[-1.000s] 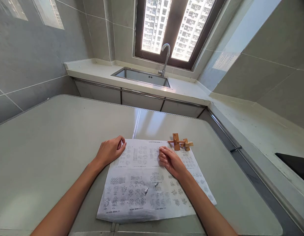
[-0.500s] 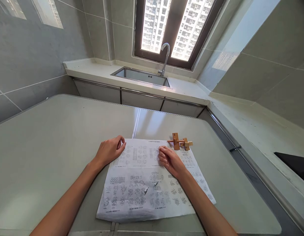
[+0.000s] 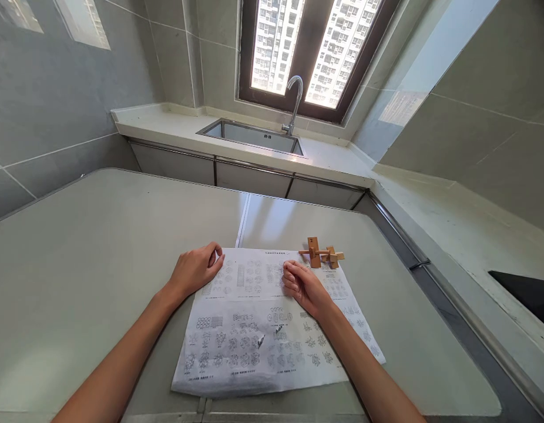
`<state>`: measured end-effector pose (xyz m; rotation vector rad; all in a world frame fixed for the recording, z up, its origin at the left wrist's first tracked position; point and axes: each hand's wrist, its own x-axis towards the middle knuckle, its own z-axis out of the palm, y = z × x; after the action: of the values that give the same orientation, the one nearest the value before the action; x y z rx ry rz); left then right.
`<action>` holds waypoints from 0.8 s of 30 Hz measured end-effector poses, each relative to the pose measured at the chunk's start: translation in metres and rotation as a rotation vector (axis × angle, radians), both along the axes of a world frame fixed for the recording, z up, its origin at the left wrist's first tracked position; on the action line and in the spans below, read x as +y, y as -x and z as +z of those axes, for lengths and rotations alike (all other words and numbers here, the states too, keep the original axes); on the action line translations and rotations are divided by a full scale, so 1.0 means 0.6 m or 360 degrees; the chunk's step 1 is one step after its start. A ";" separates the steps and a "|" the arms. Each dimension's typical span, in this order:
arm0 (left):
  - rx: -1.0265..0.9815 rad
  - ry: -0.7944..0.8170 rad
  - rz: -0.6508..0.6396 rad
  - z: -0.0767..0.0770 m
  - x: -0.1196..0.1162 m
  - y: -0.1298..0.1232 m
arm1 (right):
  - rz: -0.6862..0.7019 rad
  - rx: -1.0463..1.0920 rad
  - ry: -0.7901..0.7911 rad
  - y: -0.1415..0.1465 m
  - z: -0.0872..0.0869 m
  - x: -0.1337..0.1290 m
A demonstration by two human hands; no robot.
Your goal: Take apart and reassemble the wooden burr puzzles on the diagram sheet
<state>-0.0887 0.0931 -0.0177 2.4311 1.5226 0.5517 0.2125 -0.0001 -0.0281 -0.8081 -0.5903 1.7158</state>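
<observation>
Against the two preceding views we record next to no change: hands, paper and woodwork keep their places, and only the whole scene drifts slightly, a shift we attribute to the head camera; we judge the handling to be at a pause. Hands, two: left hand (image 3: 195, 270), centre-left, fingers loosely curled, over the upper left corner of the paper; right hand (image 3: 304, 285), right of centre, closed in a loose fist above the paper. We see nothing held in either, though we cannot tell what the curled fingers may hide. Interlocking wooden assembly, one (image 3: 316, 252), right of centre, at the sheet's upper right corner, just beyond the right hand and apart from it; one tile marked 2, one rod, further pieces too bunched to count. Printed diagram sheet, one (image 3: 263, 305), lower centre, creased, two small torn-looking spots. Table, one (image 3: 100, 264), pale. Top centre: one sink (image 3: 254, 138), one faucet (image 3: 297, 91), one window (image 3: 314, 53) of two panes.
</observation>
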 end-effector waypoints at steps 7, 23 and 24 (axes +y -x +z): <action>-0.0003 0.0016 0.0008 0.002 0.000 -0.001 | -0.0073 0.0165 -0.0052 -0.003 0.001 0.001; 0.0022 -0.0003 -0.0002 0.002 0.003 -0.001 | -0.0511 0.0916 -0.0266 -0.095 -0.024 -0.002; 0.0024 -0.0001 -0.0001 0.002 0.003 -0.001 | -0.0515 0.0930 -0.0270 -0.098 -0.026 -0.002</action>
<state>-0.0882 0.0949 -0.0167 2.4418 1.5276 0.5344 0.2714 -0.0014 -0.0437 -0.2375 -0.1852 1.4795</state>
